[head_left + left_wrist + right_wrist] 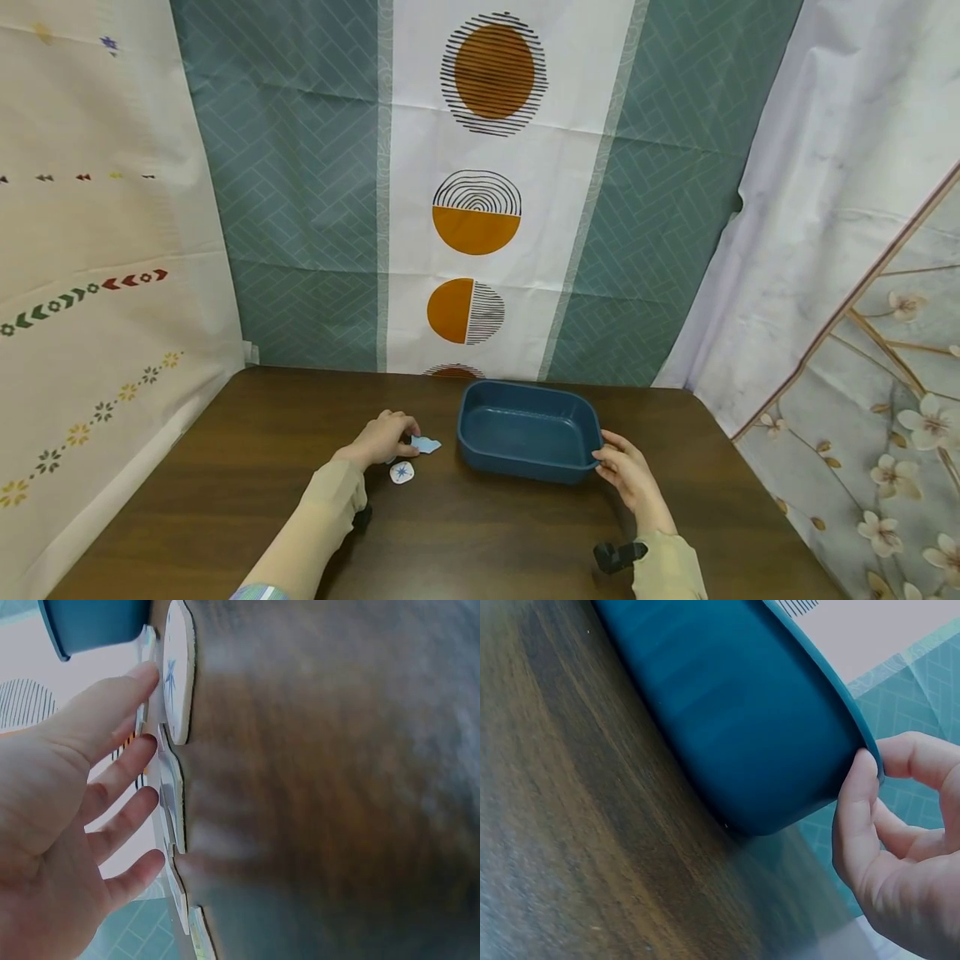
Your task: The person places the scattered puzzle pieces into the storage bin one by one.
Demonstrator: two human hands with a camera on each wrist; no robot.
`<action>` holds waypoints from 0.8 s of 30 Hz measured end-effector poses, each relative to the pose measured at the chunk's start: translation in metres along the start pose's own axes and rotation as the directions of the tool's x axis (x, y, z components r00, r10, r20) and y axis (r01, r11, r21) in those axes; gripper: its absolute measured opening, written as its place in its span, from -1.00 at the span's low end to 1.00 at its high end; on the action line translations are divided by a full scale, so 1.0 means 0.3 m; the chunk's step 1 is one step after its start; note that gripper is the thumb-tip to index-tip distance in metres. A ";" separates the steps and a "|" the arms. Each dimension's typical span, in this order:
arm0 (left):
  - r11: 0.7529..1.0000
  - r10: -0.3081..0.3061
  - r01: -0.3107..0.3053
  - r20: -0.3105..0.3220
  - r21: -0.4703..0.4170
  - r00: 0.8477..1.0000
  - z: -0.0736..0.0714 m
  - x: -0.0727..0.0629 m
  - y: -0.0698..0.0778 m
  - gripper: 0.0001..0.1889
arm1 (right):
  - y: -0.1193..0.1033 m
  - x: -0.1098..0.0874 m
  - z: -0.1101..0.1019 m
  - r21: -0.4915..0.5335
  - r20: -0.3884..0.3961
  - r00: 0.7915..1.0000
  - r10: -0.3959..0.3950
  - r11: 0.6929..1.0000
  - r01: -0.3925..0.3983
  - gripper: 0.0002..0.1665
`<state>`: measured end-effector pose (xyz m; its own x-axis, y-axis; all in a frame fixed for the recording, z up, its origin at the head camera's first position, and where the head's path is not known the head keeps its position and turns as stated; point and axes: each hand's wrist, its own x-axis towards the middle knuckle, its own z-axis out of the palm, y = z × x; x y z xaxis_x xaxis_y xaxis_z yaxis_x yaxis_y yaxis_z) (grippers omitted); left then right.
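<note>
Brown wood-grain tabletop point(450, 542), left to right: broad stretch of wood from left edge to left hand point(382, 439). That hand's fingers are loosely spread, gripping nothing, over thin flat pieces with pale edges point(172, 791); contact, can't tell. White rounded piece with blue compass star point(402, 472) just nearside; light-blue irregular flat piece point(426, 444) by the fingertips. Smooth teal-blue rectangular bin, rounded corners point(517, 468), sits near far edge. Right hand point(630, 472) pinches its right rim; room beyond to tabletop's right edge.
</note>
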<state>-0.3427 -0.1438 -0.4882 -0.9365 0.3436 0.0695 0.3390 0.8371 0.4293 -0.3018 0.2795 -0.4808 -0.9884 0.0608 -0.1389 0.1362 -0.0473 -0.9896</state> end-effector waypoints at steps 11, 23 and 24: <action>0.999 0.006 -0.007 -0.013 -0.039 1.000 -0.020 -0.010 -0.007 -0.80 | 0.001 -0.032 0.014 0.054 -0.007 1.000 0.016 0.998 -0.016 -0.24; 0.995 0.059 -0.066 -0.096 -0.070 0.994 -0.108 0.005 0.024 -0.77 | 0.002 -0.043 0.022 0.068 -0.019 1.000 0.015 0.998 -0.013 -0.25; 0.994 0.074 -0.082 -0.105 -0.069 0.992 -0.114 0.010 0.033 -0.77 | 0.001 -0.045 0.023 0.072 -0.018 1.000 0.015 0.997 -0.014 -0.25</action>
<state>-0.3453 -0.1490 -0.4530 -0.9131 0.3579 0.1954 0.4072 0.7748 0.4836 -0.2889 0.2719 -0.4789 -0.9849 0.0785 -0.1545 0.1446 -0.1197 -0.9822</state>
